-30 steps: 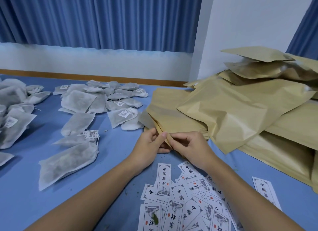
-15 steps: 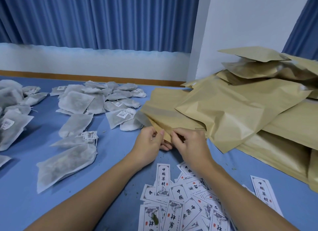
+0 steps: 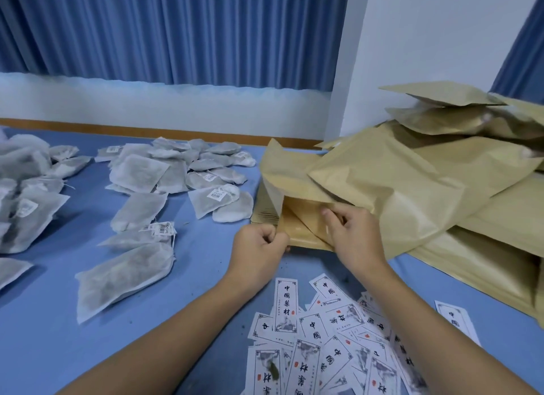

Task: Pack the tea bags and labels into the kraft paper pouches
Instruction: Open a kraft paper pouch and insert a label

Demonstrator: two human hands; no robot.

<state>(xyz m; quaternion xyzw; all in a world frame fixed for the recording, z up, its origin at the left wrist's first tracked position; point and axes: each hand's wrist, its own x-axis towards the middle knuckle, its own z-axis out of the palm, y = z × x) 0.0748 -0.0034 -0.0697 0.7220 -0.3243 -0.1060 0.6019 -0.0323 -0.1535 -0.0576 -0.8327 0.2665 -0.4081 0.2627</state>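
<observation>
A kraft paper pouch [image 3: 298, 218] lay at frame centre on the heap of pouches [image 3: 412, 188], its long axis running toward the upper right and its mouth facing the lower left. The left hand [image 3: 259, 246] pinched the near edge. The right hand [image 3: 351, 235] gripped the upper layer. Tea bags [image 3: 138, 174] lay at left, labels [image 3: 323, 344] at the bottom

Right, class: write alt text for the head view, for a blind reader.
The left hand and right hand pinch a kraft paper pouch at the front of a pouch heap on a blue table. Tea bags lie left; printed labels lie nearest the camera.
</observation>
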